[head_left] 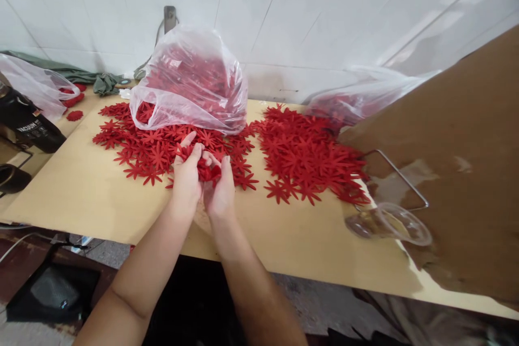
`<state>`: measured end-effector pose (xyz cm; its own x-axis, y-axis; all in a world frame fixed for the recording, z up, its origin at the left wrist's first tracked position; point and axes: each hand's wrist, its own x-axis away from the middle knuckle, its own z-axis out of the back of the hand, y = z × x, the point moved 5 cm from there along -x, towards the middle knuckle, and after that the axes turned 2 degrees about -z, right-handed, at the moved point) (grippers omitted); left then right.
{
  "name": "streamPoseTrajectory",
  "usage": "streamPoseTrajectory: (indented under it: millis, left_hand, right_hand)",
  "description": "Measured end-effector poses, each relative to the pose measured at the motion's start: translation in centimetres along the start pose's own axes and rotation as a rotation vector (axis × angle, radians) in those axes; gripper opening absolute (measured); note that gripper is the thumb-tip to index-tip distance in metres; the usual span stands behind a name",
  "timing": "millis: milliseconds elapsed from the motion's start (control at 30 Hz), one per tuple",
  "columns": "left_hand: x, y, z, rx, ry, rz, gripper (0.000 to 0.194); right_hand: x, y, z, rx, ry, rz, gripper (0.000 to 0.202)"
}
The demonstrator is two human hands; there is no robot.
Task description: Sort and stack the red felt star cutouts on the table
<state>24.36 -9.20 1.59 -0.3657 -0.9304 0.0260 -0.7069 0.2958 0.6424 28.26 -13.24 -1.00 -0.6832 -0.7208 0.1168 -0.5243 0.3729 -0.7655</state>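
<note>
Both hands are close together over the front of the left pile of red flower-shaped pieces (156,154). My left hand (187,165) is closed on red pieces (208,172), its thumb pointing up and forward. Beside it, my right hand (221,184) has its fingers curled against the same red pieces from the right. How many pieces lie between the hands is hidden. Just behind them a clear plastic bag (194,78) full of red pieces rests on the pile. A second pile of red flower shapes (304,154) spreads to the right of the hands.
At the right stand a large brown cardboard panel (458,173) and a clear plastic cup (405,224) lying on its side. Another plastic bag (365,94) is behind the right pile. On the left are a black vacuum bottle (34,121) and a white bag (36,86). The tabletop (93,200) ends before the body.
</note>
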Motion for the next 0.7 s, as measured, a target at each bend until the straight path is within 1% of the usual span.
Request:
streamPoseTrajectory:
  millis: [33, 100, 167, 233, 267, 333, 400, 467, 533, 567, 633, 700]
  left_hand:
    - [0.1, 0.1, 0.1, -0.061, -0.023, -0.039, 0.022]
    - [0.9, 0.2, 0.1, -0.208, -0.087, -0.098, 0.026]
    - [2.2, 0.0, -0.2, -0.324, -0.155, -0.114, 0.028]
    - [3.6, -0.3, -0.6, -0.359, -0.194, -0.083, 0.031]
    - [4.1, -0.5, -0.9, -0.345, -0.191, -0.056, 0.033]
    - [4.5, -0.8, -1.5, -0.253, -0.142, 0.027, 0.032]
    - [4.2, -1.1, -2.3, -0.142, -0.083, 0.114, 0.029]
    - [3.5, -1.3, -2.8, -0.074, -0.037, 0.169, 0.034]
    - [3.0, -1.5, -3.0, -0.048, -0.018, 0.199, 0.037]
    - [3.0, -1.8, -2.9, -0.041, -0.023, 0.219, 0.037]
    - [3.3, -2.3, -2.5, -0.049, -0.054, 0.251, 0.033]
    - [4.0, -2.8, -2.1, -0.079, -0.081, 0.264, 0.029]
  right_hand:
    - [0.1, 0.1, -0.1, -0.024, -0.023, -0.024, 0.041]
    - [-0.1, -0.2, -0.1, 0.010, -0.043, -0.028, 0.045]
    - [-0.8, -1.4, 0.3, 0.125, -0.048, 0.045, 0.050]
    - [-1.3, -3.0, 0.5, 0.273, -0.082, 0.163, 0.056]
    - [-1.4, -3.6, 0.5, 0.339, -0.100, 0.219, 0.058]
    - [-0.7, -4.6, 0.2, 0.442, -0.136, 0.304, 0.061]
    - [0.9, -5.1, -0.6, 0.545, -0.188, 0.403, 0.060]
    - [3.0, -5.4, -1.6, 0.673, -0.248, 0.543, 0.055]
    - [4.7, -5.7, -2.2, 0.761, -0.262, 0.673, 0.050]
    - [5.0, -5.9, -2.2, 0.772, -0.255, 0.712, 0.048]
    - [4.4, -6.2, -1.9, 0.758, -0.234, 0.713, 0.048]
    - [2.9, -6.3, -1.3, 0.756, -0.232, 0.652, 0.049]
